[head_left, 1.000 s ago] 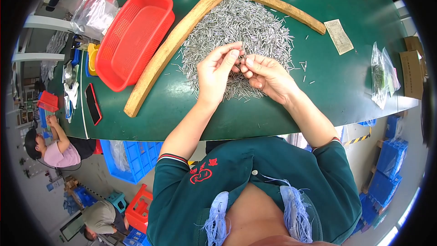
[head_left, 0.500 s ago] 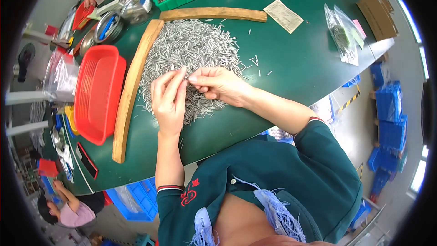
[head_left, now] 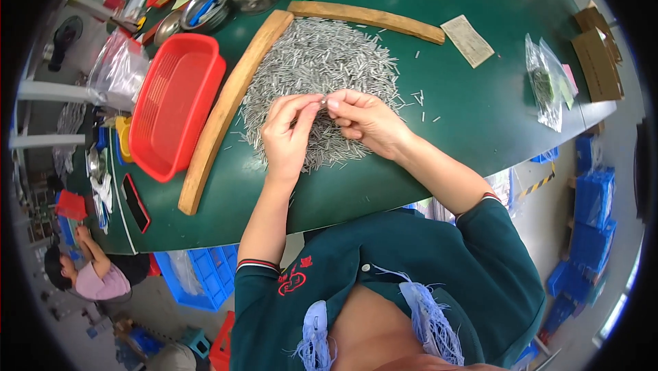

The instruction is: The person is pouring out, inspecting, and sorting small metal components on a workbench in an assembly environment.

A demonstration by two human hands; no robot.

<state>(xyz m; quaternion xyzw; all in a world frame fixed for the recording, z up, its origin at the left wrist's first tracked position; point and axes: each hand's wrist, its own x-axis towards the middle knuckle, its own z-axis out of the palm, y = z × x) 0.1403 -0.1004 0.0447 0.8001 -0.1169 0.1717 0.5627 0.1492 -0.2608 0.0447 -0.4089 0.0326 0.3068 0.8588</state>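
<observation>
Left hand point(head_left: 284, 139) now bends its fingers toward the right hand point(head_left: 370, 123); both narrowly pinch a silvery piece point(head_left: 324, 101) over the metal pile point(head_left: 308, 55), inside the near edge of the bench point(head_left: 473, 127); seemingly fingertip handling, next wanting steadiness.

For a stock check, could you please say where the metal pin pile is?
In the head view, the metal pin pile lies upper centre on the table, right of the left wooden bar.

Left hand point(head_left: 286, 132), right hand point(head_left: 371, 122); both pinched
</observation>
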